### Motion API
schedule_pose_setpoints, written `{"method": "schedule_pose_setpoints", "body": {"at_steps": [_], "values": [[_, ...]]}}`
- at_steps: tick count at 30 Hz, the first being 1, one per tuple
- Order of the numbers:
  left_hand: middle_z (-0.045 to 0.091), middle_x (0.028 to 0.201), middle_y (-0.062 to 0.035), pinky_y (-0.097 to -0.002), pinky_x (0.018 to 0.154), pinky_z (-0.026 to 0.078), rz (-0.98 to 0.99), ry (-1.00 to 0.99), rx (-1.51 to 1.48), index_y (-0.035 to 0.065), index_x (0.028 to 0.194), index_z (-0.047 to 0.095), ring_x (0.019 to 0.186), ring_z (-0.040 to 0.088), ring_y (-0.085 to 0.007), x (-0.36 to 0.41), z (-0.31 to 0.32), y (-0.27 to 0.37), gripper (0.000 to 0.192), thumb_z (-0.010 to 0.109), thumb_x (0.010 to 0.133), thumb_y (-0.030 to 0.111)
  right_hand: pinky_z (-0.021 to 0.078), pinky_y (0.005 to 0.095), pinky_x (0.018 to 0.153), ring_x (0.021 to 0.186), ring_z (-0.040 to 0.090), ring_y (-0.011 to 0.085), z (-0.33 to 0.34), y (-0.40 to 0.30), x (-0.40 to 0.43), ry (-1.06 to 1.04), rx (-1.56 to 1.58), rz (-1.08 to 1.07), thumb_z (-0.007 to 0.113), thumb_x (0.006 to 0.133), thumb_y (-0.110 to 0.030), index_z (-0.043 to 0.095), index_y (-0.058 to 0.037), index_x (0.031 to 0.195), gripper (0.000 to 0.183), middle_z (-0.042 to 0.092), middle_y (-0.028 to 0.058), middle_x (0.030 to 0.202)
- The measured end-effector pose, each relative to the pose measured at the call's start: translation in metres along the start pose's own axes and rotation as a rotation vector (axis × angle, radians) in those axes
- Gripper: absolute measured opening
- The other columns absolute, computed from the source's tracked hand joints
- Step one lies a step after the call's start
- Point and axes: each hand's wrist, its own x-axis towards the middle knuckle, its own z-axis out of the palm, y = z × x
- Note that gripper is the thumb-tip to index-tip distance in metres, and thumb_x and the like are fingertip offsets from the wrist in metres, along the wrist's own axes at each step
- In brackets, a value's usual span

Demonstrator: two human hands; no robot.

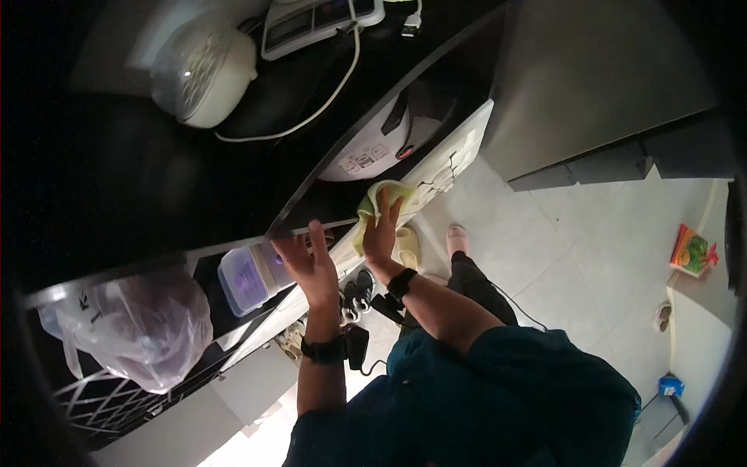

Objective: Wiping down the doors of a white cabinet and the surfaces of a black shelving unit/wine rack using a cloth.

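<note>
My right hand [382,233] lies with its fingers spread on a yellow-green cloth [373,204], against the pale top edge of an open door or drawer front [455,157]. My left hand [309,265] rests at the edge of the dark shelf, thumb up and fingers partly hidden under it; it holds nothing that I can see. Above the cloth, a white appliance [373,152] with printed symbols stands in the dark compartment. Left of my left hand are plastic containers with purple contents [248,280].
A transparent-lidded appliance [204,76] with a white cable stands on the black top, near a white-framed device [321,23]. A filled plastic bag [140,327] is at lower left. Shoes [359,292] and a yellow slipper [407,248] are on the floor. A grey cabinet [583,87] stands upper right.
</note>
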Motion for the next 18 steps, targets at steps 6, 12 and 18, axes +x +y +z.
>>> {"method": "schedule_pose_setpoints", "body": {"at_steps": [6, 12, 18], "values": [[0.053, 0.123, -0.0078, -0.0286, 0.090, 0.043, 0.052, -0.043, 0.122, 0.0097, 0.137, 0.037, 0.105, 0.051, -0.0149, 0.003, -0.024, -0.029, 0.049, 0.062, 0.094, 0.008, 0.0346, 0.0458, 0.110, 0.139, 0.024, 0.0475, -0.019, 0.018, 0.069, 0.183, -0.123, -0.128, 0.048, 0.091, -0.002, 0.027, -0.0187, 0.152, 0.066, 0.012, 0.0306, 0.155], [0.058, 0.114, -0.0140, -0.0331, 0.090, 0.047, 0.081, -0.009, 0.289, -0.0018, 0.123, 0.048, 0.104, 0.056, -0.0202, 0.020, -0.025, -0.028, 0.037, 0.065, 0.091, 0.007, 0.0412, 0.0465, 0.102, 0.130, 0.040, 0.0490, -0.046, -0.001, 0.132, 0.397, -0.111, -0.124, 0.048, 0.089, 0.000, 0.022, -0.0148, 0.153, 0.070, 0.022, 0.0321, 0.151], [0.065, 0.103, -0.0183, -0.0307, 0.076, 0.052, 0.183, -0.015, 0.282, -0.0069, 0.115, 0.055, 0.090, 0.064, -0.0227, 0.032, -0.010, -0.043, 0.028, 0.063, 0.094, 0.010, 0.0406, 0.0470, 0.102, 0.127, 0.043, 0.0479, -0.004, 0.006, 0.083, 0.423, 0.026, -0.018, 0.046, 0.092, -0.003, 0.010, -0.0053, 0.153, 0.071, 0.032, 0.0317, 0.146]]}}
